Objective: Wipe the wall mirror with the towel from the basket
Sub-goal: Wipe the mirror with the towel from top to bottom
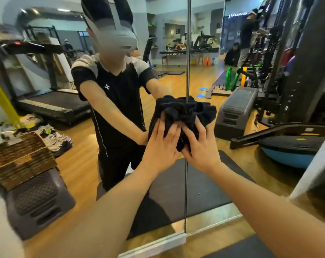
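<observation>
Both hands have a grip on the dark towel. The left hand and the right hand sit side by side, fingers spread and curled into the bunched cloth, pushing it onto the wall mirror at the seam between two panes. Far to the left, a woven basket sits on a dark step. A treadmill shows in the glass.

Gym: treadmill, weight plates, aerobic step, wall mirror.
</observation>
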Action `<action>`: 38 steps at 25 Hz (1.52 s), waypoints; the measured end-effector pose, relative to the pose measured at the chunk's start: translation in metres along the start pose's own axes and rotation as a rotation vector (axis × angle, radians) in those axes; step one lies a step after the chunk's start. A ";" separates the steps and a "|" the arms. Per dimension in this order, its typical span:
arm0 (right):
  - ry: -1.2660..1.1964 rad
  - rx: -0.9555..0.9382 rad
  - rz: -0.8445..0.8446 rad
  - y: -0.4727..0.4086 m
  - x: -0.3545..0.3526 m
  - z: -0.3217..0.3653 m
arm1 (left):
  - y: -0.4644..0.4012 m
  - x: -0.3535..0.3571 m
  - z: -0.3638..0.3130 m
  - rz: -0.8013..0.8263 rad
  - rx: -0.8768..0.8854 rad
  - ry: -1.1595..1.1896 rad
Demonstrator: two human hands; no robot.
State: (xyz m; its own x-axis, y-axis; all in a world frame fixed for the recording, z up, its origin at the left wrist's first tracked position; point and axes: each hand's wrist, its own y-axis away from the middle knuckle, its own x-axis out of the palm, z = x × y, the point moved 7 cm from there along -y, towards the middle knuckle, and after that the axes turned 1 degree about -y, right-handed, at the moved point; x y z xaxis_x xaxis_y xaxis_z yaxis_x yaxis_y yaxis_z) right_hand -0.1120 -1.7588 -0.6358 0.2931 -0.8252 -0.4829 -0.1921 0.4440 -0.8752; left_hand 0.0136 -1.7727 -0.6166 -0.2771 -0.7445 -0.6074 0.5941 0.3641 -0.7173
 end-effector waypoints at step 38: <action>-0.240 -0.055 0.370 -0.054 0.159 0.560 | 0.405 -0.188 0.385 0.352 -0.222 -0.546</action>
State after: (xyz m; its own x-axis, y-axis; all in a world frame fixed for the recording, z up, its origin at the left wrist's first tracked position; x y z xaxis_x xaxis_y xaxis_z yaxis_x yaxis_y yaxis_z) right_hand 0.4697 -1.7185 -0.6812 0.4034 -0.5069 -0.7618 -0.3726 0.6694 -0.6427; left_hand 0.5966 -1.7010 -0.6614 0.3594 -0.7150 -0.5997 0.3943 0.6988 -0.5968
